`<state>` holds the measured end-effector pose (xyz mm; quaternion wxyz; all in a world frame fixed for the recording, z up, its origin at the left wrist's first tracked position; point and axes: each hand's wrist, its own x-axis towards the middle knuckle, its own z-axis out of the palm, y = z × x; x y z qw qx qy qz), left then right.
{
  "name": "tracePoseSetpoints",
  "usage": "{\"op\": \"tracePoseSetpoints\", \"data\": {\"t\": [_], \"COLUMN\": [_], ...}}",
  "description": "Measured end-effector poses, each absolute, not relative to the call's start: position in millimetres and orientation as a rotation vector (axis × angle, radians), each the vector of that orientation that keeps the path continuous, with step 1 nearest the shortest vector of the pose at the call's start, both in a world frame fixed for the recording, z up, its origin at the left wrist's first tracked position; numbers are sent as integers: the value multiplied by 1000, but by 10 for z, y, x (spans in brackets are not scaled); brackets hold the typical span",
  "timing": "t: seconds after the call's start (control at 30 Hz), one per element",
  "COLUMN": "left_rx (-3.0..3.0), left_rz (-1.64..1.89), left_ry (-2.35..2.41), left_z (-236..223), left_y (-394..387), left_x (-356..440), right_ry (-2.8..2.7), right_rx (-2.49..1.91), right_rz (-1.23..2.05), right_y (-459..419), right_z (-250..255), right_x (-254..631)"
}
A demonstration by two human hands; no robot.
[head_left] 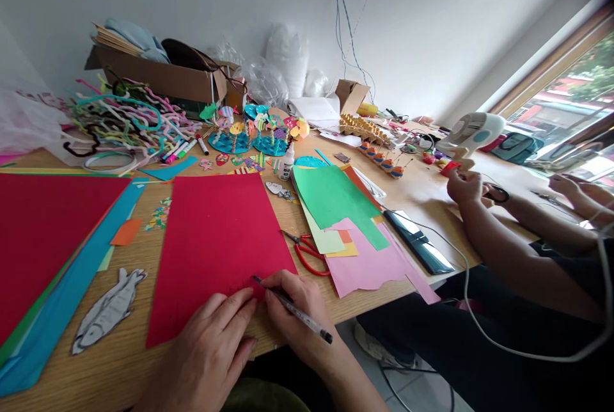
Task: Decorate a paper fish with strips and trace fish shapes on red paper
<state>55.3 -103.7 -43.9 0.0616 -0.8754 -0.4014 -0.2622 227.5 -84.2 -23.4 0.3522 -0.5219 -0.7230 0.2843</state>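
A sheet of red paper [220, 226] lies in front of me, with small dark pen marks near its lower edge. My left hand [211, 335] rests on the sheet's lower part, fingers stretched out and pressing it down. Gripped in my right hand [297, 306] is a black ballpoint pen [302, 316] with a clear barrel. Its tip touches red paper just beyond my left fingertips; a small red piece seems to lie there, partly hidden by my fingers. Red-handled scissors [311, 255] lie right of the sheet. A fish cutout [109, 311] lies to the left.
Coloured sheets [52, 233] are stacked at left; green paper [330, 198] and pink paper [362, 265] lie at right beside a dark phone-like case [417, 242]. Behind stand a glue bottle [286, 164], pipe cleaners [125, 118] and paper-fish crafts [259, 130]. Another person's hands [465, 188] work at right.
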Motion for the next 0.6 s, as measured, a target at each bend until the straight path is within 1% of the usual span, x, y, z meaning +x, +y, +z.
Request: {"op": "tracePoseSetpoints", "data": {"t": [0.6], "left_rx": [-2675], "left_rz": [-812], "left_ry": [-1273], "left_z": [-482], "left_y": [-1044], "left_x": [553], "right_ry": [-1829], "right_rx": [-1366], "right_rz": [736], "right_y": [-841], "right_z": [-230], "right_x": [2261]}}
